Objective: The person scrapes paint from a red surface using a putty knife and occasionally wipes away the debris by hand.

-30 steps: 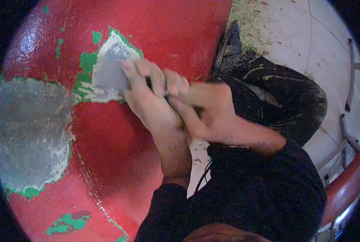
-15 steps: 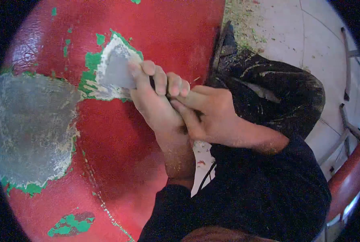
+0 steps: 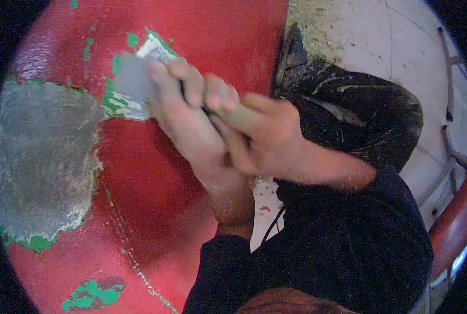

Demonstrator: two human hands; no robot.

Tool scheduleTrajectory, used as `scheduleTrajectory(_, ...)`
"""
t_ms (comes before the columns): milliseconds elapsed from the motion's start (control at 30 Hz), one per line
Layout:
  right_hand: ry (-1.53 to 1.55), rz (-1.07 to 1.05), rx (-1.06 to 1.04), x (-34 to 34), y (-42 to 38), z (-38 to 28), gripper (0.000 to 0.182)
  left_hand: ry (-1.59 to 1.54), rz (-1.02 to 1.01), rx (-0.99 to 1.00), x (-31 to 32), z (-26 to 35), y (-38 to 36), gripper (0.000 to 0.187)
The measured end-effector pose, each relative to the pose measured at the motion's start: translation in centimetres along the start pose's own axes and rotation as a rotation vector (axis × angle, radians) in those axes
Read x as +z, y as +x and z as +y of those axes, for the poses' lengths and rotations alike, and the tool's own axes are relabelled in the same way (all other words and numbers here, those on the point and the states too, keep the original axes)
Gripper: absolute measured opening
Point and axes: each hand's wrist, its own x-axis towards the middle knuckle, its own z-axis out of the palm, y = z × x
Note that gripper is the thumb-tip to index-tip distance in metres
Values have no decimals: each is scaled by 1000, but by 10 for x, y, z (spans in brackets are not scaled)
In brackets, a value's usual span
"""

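Note:
A scraper [image 3: 131,78] with a broad grey blade, blurred by motion, lies over a stripped patch on the red painted surface [image 3: 144,152]. My left hand [image 3: 184,118] is closed around it close behind the blade, thumb and fingers near the blade's edge. Behind it, my right hand [image 3: 265,131] is closed too, its fingers up against the left hand. Both hands hide most of the handle. Around the blade, green paint and a whitish ragged border [image 3: 126,107] show.
A larger bare grey patch [image 3: 45,162] edged in green lies left. Green spots [image 3: 95,294] mark the lower left. My bent leg in dusty dark trousers [image 3: 364,104] is at right, beside pale floor tiles [image 3: 369,36] strewn with paint flakes. Metal bars [image 3: 448,78] stand far right.
Both hands and the scraper have moved left and slightly up across the patch. The blade now covers the patch's left part, and more of its upper right shows.

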Motion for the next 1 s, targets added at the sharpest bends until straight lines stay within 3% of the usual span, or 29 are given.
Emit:
scheduleTrajectory(67, 50, -80, 72, -5, -17, -3, 16, 15, 15, 6, -10, -9, -15, 33)
scheduleTrajectory(233, 74, 12, 5, 2, 3, 3, 8, 69, 97, 109, 11, -2, 2, 35)
scheduleTrajectory(400, 11, -46, -4, 5, -8, 7, 8, 84, -8, 79, -21, -16, -12, 33)
scheduleTrajectory(500, 11, -8, -21, 5, -2, 5, 10, 35, 64, 127, 9, -1, -2, 33)
scheduleTrajectory(633, 60, -43, -13, 9, -18, 3, 10, -12, -46, 1, -16, -11, -21, 32)
scheduleTrajectory(667, 77, -43, -11, 10, -21, 6, 10, 79, 15, 40, -18, -13, -19, 32)
scheduleTrajectory(800, 104, 69, -101, 7, 14, -3, 9, -164, -17, 25, 7, 15, 6, 34)
scheduleTrajectory(900, 44, -8, 18, 4, -10, -1, 9, 68, -17, 28, -13, -8, -12, 34)
scheduleTrajectory(933, 30, 15, -13, 5, -6, 4, 10, -4, -124, -60, -17, -14, -9, 36)
scheduleTrajectory(1000, 10, 64, -44, 9, -6, 17, 10, 89, -50, 41, -9, -17, 5, 36)
